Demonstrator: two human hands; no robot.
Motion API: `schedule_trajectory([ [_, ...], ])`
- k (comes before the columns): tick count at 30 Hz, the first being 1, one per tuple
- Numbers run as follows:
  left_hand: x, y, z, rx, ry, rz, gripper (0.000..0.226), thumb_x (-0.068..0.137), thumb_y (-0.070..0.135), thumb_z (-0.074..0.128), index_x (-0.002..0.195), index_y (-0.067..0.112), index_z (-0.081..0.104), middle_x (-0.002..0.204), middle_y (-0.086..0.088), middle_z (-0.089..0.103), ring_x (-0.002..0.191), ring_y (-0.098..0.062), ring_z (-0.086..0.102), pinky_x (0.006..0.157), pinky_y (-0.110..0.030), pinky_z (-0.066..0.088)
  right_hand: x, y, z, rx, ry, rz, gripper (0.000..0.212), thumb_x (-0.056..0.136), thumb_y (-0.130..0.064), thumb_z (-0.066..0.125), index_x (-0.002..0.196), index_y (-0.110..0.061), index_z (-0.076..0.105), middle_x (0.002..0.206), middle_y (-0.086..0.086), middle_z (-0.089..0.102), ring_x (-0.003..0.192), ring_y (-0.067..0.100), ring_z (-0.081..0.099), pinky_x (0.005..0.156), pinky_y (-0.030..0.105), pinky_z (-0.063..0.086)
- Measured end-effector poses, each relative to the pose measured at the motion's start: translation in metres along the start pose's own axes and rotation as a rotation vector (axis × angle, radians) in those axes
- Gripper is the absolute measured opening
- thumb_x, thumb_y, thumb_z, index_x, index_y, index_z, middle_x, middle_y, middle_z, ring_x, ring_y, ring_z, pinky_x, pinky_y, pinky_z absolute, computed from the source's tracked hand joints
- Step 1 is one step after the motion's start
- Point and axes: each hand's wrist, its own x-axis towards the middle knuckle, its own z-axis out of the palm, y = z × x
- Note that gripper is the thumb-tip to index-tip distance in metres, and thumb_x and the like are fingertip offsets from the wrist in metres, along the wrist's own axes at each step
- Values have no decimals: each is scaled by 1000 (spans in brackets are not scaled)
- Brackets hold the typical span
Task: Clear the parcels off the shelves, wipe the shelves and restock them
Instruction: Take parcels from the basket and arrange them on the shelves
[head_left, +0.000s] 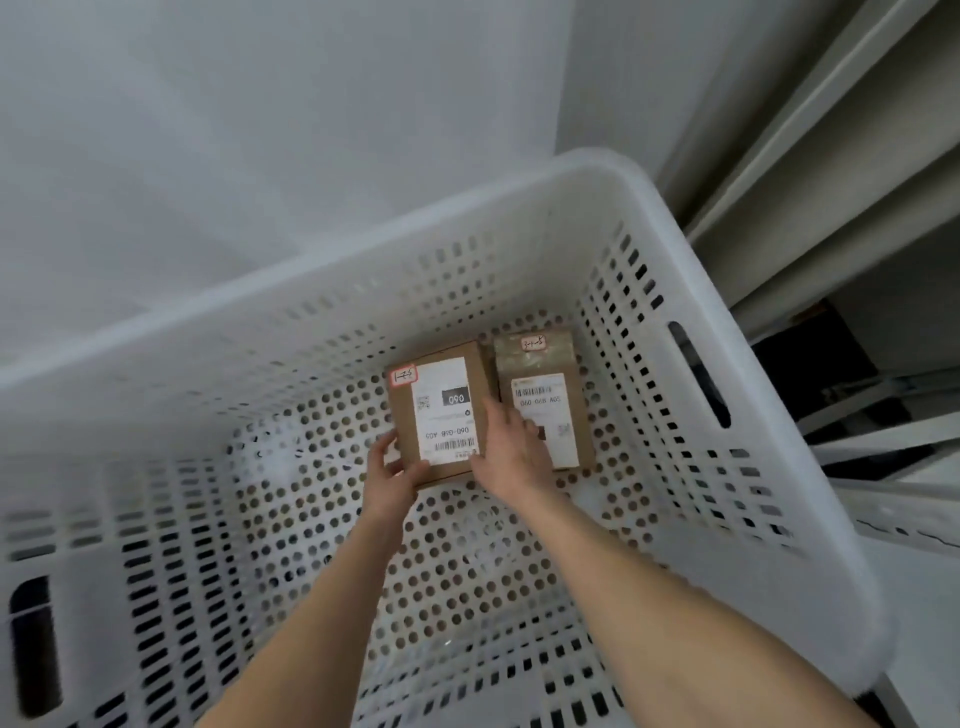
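Head view shows the left hand (392, 470) curled round the near left corner of the left parcel (441, 410), thumb on its left side and fingers wrapped at the near edge. The right hand (511, 449) lies along that parcel's right edge with its back up and fingers pointing far. The blur hides whether they hook under the box or only press against it, so I cannot tell its grip.

The left parcel sits between the two hands, label up, with its long axis running near to far. It lies low in the far part of the white basket (597, 171). The right parcel (550, 410) is just beside it, parallel, partly under the right hand and so nearer to that hand.

The shelves (831, 171) stand to the right of the basket and beyond it. Any carry between basket and shelf would therefore go up over the right wall, probably led by the right hand.
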Motion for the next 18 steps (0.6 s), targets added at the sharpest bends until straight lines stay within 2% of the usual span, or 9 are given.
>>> schedule_trajectory([
  [3, 6, 0, -3, 35, 84, 17, 72, 88, 8, 65, 147, 23, 27, 138, -9, 48, 120, -26, 51, 87, -34, 44, 4, 7, -1, -31, 36, 59, 73, 93, -28, 60, 152, -19, 19, 151, 8, 32, 133, 26, 36, 103, 39, 44],
  [6, 22, 3, 0, 64, 129, 4, 78, 87, 15, 68, 150, 15, 22, 145, -9, 43, 128, -28, 46, 103, -40, 40, 13, 33, -10, -39, 176, 277, 75, 91, -31, 62, 151, -16, 19, 150, 12, 29, 133, 29, 35, 103, 39, 43],
  [8, 35, 1, 3, 72, 101, -30, 78, 84, 18, 72, 147, 10, 28, 142, -11, 47, 125, -29, 50, 105, -42, 41, 21, 50, -13, -7, 190, 397, 75, 88, -33, 65, 148, -12, 24, 145, 15, 34, 130, 30, 37, 100, 40, 42],
  [12, 46, -5, 5, 74, 7, -45, 54, 83, 16, 72, 132, 4, 49, 126, -10, 60, 108, -23, 59, 94, -34, 48, 35, 68, -9, 126, 120, 518, 73, 87, -41, 67, 143, -9, 32, 139, 16, 35, 127, 32, 37, 98, 41, 40],
  [14, 48, -6, 2, 47, 10, -38, 58, 82, 16, 73, 133, 6, 48, 127, -10, 60, 109, -24, 59, 95, -36, 49, 39, 69, -9, 149, 89, 549, 70, 87, -43, 66, 140, -9, 36, 139, 17, 35, 127, 33, 36, 95, 39, 41],
  [17, 44, -4, -7, 92, 74, 32, 68, 82, 16, 73, 140, 10, 39, 133, -9, 54, 107, -22, 57, 73, -27, 51, 41, 64, -4, 180, 55, 567, 71, 86, -41, 68, 141, -11, 35, 141, 17, 33, 130, 33, 34, 96, 39, 41],
  [18, 43, -4, -10, 118, 104, 54, 72, 81, 17, 74, 142, 11, 36, 136, -10, 51, 108, -22, 55, 70, -24, 49, 42, 60, 0, 212, 42, 561, 73, 85, -40, 69, 143, -11, 33, 141, 17, 33, 129, 33, 35, 97, 40, 42],
])
